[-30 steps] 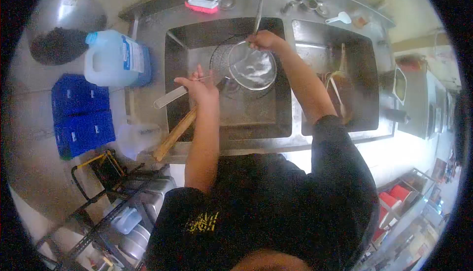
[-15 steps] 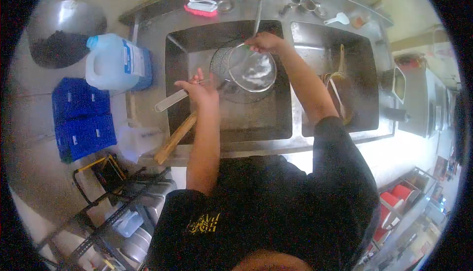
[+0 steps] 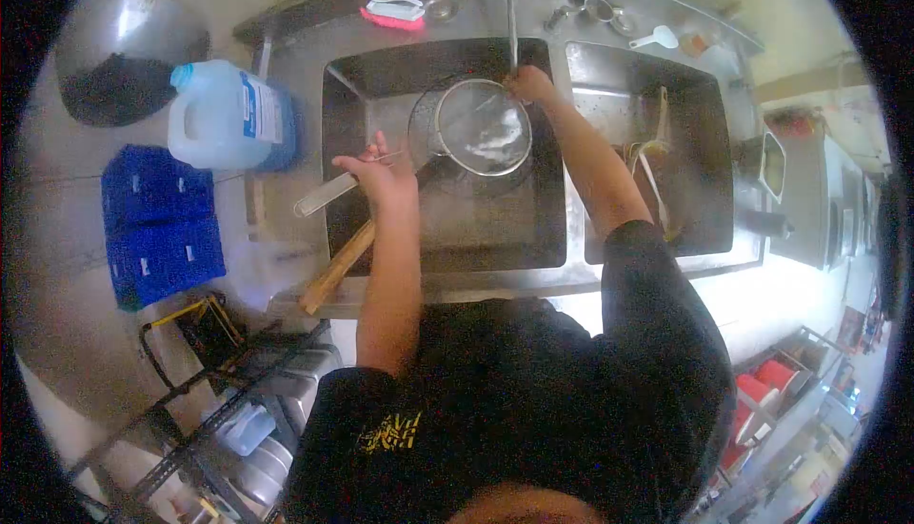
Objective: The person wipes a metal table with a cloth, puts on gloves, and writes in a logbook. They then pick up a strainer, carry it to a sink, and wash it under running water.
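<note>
My left hand (image 3: 379,179), palm up, supports the long handle of a round mesh strainer (image 3: 483,134), the handle lying across the palm and its end sticking out to the left. The strainer's bowl is over the left sink basin, with whitish glare or water in it. Beneath it, partly covered, sits a dark wire basket (image 3: 421,110). My right hand (image 3: 530,85) is closed around the lower end of the faucet spout (image 3: 514,29), just beyond the strainer's rim. A wooden handle (image 3: 341,267) leans over the basin's front left edge, passing under my left forearm.
The right basin (image 3: 700,162) holds a brownish pan-like item (image 3: 657,181). On the back ledge lie a pink-and-white brush (image 3: 395,13) and a white scoop (image 3: 657,37). A jug of blue liquid (image 3: 224,119) stands left, near blue bins (image 3: 162,229). A metal rack (image 3: 219,429) is lower left.
My right hand has moved right, and the faucet spout has swung with it from slanted to nearly straight. The strainer has shifted slightly; my left hand still supports it.
</note>
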`<state>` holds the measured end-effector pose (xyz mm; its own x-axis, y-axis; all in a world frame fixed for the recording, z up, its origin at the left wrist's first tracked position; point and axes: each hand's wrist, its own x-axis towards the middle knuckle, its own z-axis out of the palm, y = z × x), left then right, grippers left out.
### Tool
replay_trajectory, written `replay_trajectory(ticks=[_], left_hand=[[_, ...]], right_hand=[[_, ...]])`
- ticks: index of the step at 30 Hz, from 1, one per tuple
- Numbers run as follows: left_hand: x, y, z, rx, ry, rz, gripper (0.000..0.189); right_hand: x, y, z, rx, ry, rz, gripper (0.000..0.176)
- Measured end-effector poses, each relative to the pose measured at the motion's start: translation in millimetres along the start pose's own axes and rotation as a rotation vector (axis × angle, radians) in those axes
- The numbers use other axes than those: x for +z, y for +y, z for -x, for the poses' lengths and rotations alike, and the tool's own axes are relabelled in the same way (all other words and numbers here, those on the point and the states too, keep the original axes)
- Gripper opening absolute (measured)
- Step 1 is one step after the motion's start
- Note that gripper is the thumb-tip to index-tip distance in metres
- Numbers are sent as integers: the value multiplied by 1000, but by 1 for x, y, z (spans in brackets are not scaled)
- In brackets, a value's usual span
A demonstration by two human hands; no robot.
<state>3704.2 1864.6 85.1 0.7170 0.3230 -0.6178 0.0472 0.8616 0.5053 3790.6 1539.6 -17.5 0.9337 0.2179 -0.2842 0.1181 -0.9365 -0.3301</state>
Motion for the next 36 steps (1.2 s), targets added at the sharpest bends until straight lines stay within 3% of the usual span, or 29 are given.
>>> replay_trajectory(ticks=[1,3,6,9,11,13,15,18,20,22,25,27,29,31,33,34,36], left_hand=[[3,1,-2,-4,-2,2,59],[0,1,-1,-12,15,8,59],[3,4,3,-12,1,9,59],[3,2,6,13,13,6,59],[3,4,8,14,34,11,60],[9,3,4,33,-1,18,59],[0,5,-2,65,-59,2,59],[34,21,17,272,40,-92,55],[42,31,12,293,-47,-63,49],[43,38,-9,319,-87,26,48],[13,39,-44,161,-473,183,54],[2,35,-54,41,-474,237,58],[-8,31,-62,-16,-374,277,60],[-19,26,-67,-10,-171,307,61],[-15,20,-59,11,-44,268,62],[-15,18,-56,25,20,250,64],[-39,15,-79,12,-75,285,66]], right_hand=[[-2,5,-3,-92,52,111,30],[27,31,-15,-517,252,299,28],[49,50,-26,-547,390,540,24],[8,-3,-7,186,6,-377,25],[6,-1,1,-134,25,43,24],[-9,4,2,-113,-10,22,24],[-13,2,11,257,-131,-464,23],[0,21,16,-7,-11,285,21],[50,79,-20,9,-36,-107,22],[63,87,-27,23,-22,-411,23],[20,25,5,128,14,-652,25],[-10,-18,17,328,-45,-715,26],[6,-21,12,-51,160,-719,28],[15,-25,2,-88,169,-845,35],[5,-40,-9,213,-25,-1099,34],[2,-41,-7,153,-4,-690,33],[-2,-44,-6,25,36,131,32]])
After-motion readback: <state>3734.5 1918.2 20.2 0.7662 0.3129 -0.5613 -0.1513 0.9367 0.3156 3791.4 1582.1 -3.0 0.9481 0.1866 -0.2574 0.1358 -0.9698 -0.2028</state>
